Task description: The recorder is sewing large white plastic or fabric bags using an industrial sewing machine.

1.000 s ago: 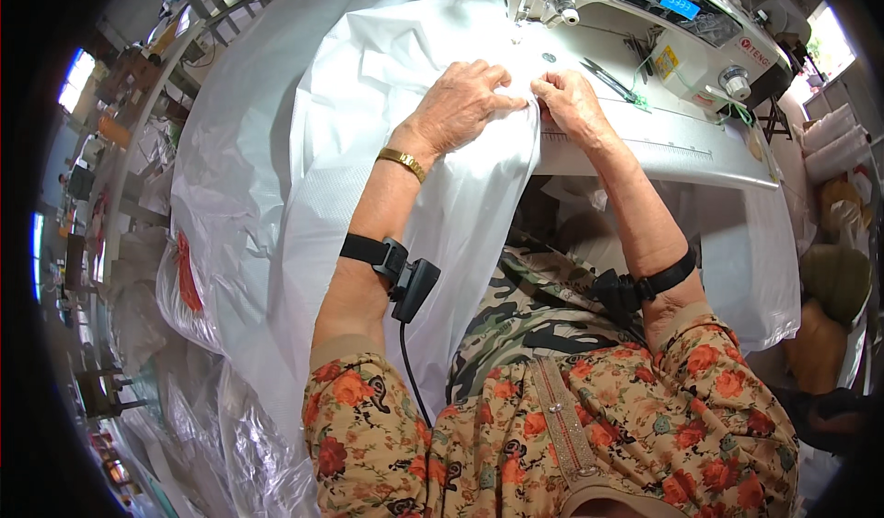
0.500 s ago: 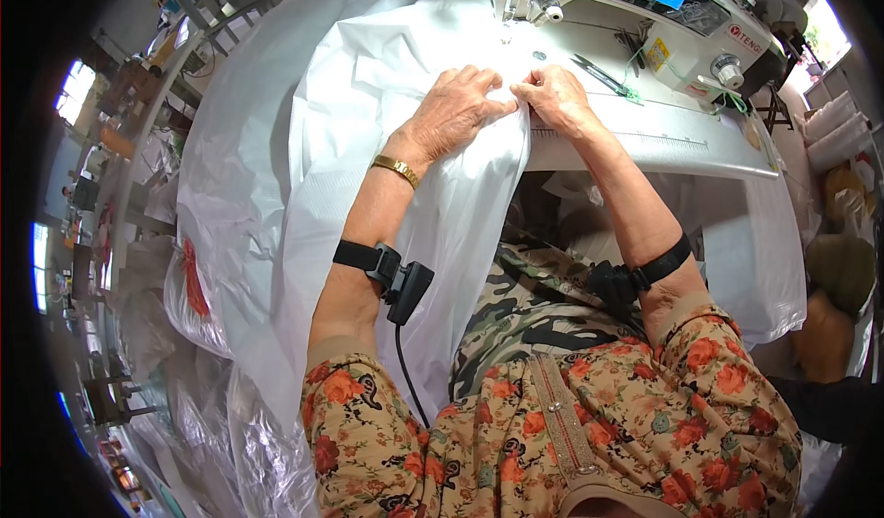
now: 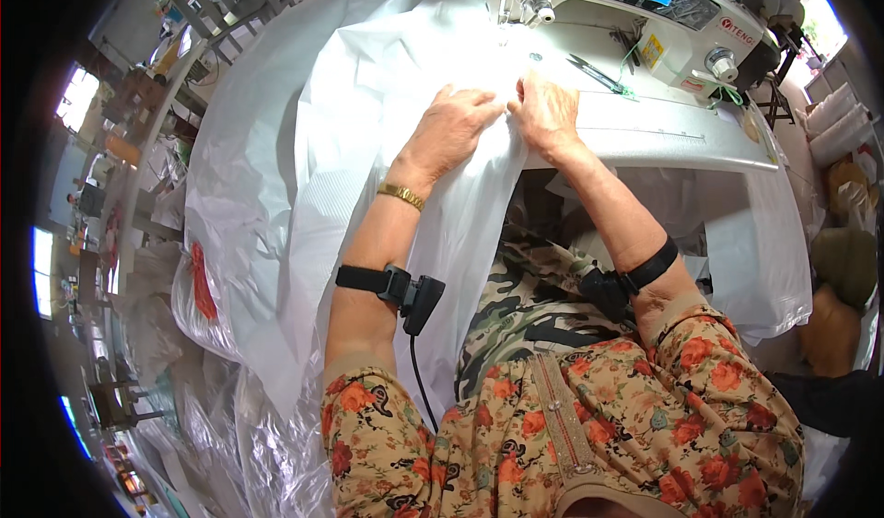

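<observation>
A large white sheet of thin, smooth cloth or film spreads over the left of the machine table and drapes down beside my legs. Its right edge runs up between my hands, toward the needle area of a white sewing machine. My left hand lies on the sheet, thumb and fingers closed together at that edge. Close beside it, my right hand pinches the edge with bent fingers. The fingertips nearly meet, and the bright glare hides the exact fold between them.
Dark thread snips with green thread lie right of my right hand. The table's metal front edge carries a ruler scale. Clear plastic bags pile at lower left, and white rolls stand at far right. A grey chair is at upper left.
My left hand has dropped slightly toward me, its fingers flatter on the sheet. My right hand has turned more upright, its fingers still at the edge. The view has shifted a little.
</observation>
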### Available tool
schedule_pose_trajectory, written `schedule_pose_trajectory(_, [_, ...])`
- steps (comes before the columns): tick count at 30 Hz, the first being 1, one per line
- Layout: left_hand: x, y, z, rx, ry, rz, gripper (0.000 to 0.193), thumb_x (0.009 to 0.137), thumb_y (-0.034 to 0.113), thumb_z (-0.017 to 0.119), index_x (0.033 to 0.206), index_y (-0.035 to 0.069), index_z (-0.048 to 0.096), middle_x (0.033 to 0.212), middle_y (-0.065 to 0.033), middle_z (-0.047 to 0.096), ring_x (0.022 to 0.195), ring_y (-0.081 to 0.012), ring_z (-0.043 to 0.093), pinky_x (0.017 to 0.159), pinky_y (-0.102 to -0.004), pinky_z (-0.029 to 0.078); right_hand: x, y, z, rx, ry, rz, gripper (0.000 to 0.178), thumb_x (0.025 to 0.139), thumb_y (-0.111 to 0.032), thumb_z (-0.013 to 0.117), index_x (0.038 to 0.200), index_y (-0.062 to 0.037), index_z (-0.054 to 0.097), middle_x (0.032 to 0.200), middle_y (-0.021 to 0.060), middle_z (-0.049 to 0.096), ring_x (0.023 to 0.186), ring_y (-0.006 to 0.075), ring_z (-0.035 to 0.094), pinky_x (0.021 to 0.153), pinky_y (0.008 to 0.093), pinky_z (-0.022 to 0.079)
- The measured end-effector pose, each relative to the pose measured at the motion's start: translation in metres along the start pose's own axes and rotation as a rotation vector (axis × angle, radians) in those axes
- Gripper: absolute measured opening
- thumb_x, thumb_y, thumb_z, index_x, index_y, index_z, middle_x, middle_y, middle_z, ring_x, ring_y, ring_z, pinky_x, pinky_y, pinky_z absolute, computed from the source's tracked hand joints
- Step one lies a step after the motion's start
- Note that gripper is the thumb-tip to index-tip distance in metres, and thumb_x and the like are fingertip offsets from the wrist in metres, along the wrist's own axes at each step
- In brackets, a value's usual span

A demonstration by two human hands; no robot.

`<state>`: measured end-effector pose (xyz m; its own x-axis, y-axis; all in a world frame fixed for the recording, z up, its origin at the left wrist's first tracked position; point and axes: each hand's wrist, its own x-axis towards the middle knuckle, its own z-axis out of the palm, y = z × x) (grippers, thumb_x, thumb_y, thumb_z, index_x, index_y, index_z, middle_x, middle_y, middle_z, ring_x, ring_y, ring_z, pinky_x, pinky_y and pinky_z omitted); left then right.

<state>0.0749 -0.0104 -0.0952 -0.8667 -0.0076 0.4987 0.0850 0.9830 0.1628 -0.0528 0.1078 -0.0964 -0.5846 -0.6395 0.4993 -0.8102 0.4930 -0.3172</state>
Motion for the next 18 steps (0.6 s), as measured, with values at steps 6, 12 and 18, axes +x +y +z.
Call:
schedule_pose_trajectory(6, [-0.001, 0.005, 0.005, 0.033, 0.137, -0.094, 0.023, 0.086, 0.008, 0.056, 0.107, 0.01, 0.067, 0.107, -0.0076, 0.062, 0.105, -0.0258, 0.057, 0.089, -0.0412, 0.045, -0.013, -0.007, -0.001, 0.003, 0.035, -0.058, 0.011, 0.076, -0.006, 0.064, 0.085, -0.0056, 0.06, 0.073, 0.0115, 0.066, 0.077, 0.0294, 0.066, 0.083, 0.043, 0.036])
schedule_pose_trajectory(12, [0.011, -0.001, 0.007, 0.179, 0.076, -0.121, 0.017, 0.085, 0.01, 0.057, 0.099, 0.009, 0.067, 0.101, -0.0082, 0.062, 0.1, -0.0264, 0.058, 0.085, -0.0425, 0.046, -0.007, -0.002, 0.0, -0.137, 0.091, -0.244, 0.006, 0.073, -0.008, 0.063, 0.078, -0.0056, 0.062, 0.071, 0.0127, 0.066, 0.077, 0.029, 0.066, 0.083, 0.0438, 0.036])
schedule_pose_trajectory(18, [0.023, -0.023, 0.011, 0.161, 0.072, -0.137, 0.012, 0.084, 0.008, 0.06, 0.093, 0.005, 0.068, 0.096, -0.0122, 0.063, 0.094, -0.0319, 0.06, 0.083, -0.0439, 0.048, 0.012, -0.003, -0.003, -0.237, -0.086, -0.256, 0.008, 0.073, -0.01, 0.059, 0.073, -0.007, 0.066, 0.072, 0.0147, 0.067, 0.077, 0.0292, 0.066, 0.083, 0.0441, 0.035])
